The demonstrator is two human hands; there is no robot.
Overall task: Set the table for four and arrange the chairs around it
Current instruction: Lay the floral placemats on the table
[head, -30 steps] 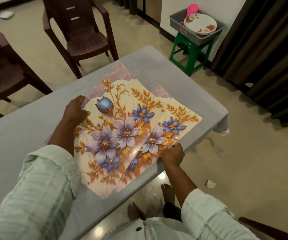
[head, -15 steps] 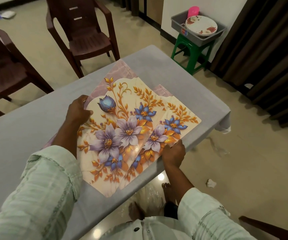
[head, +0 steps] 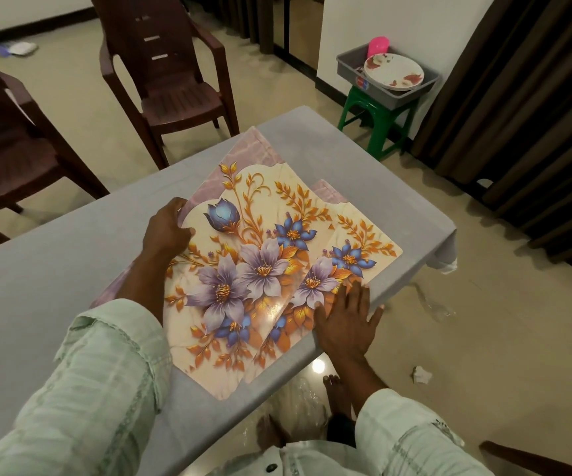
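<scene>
So I'm looking down at a table (head: 54,269) with a grey cloth over it, and a stack of floral placemats (head: 260,269) is lying fanned out near the corner closest to me, big purple and blue flowers with orange leaves on a cream background. I can make out at least two printed tops overlapping, plus pinkish marbled edges of more mats poking out at the far side. My left hand (head: 166,228) is curled over the left edge of the top mat, thumb on the printed face and fingers tucked under, so it's gripping that mat. My right hand (head: 344,322) is spread flat, fingers splayed wide, pressing down on the near right corner of the lower mat right at the table edge, not gripping anything. Two dark brown plastic chairs stand back from the far side, one straight ahead (head: 171,73) and one off to the left (head: 9,149), both well apart from the table. Over by the wall a green stool (head: 377,121) carries a grey tub (head: 346,67) with a patterned plate (head: 394,71) and a pink cup (head: 378,46) in it.
</scene>
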